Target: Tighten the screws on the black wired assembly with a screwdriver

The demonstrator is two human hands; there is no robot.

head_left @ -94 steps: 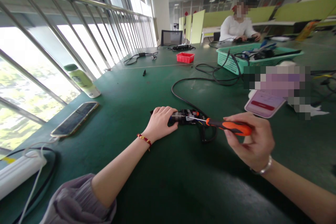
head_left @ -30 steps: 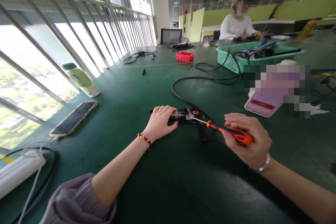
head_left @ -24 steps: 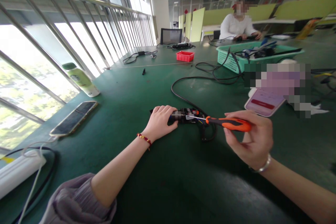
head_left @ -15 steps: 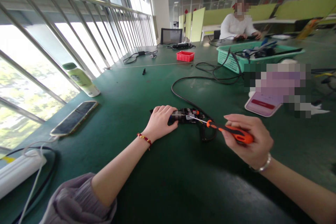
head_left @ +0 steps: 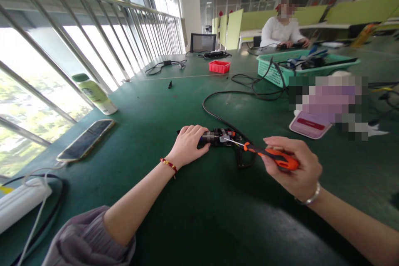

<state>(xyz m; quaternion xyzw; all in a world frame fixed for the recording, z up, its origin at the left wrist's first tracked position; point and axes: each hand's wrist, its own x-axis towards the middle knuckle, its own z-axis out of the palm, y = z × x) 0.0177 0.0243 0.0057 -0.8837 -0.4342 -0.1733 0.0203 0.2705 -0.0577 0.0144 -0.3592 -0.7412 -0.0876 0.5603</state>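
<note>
The right hand (head_left: pixel 296 170) is gripping an orange screwdriver (head_left: pixel 271 157), its tip touching the small black device (head_left: pixel 220 138). Left of the device, the left hand (head_left: pixel 187 145) is pressing down on its end, against the green tabletop (head_left: pixel 193 216).

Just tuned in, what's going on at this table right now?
A person is working at a green table with bare hands. The left hand is clamped over one end of a small black device, which has a black cable running off it. The right hand holds an orange-handled screwdriver with its tip at the device's exposed end. A phone and a bottle lie off to the left. A second person sits at the far end.
</note>
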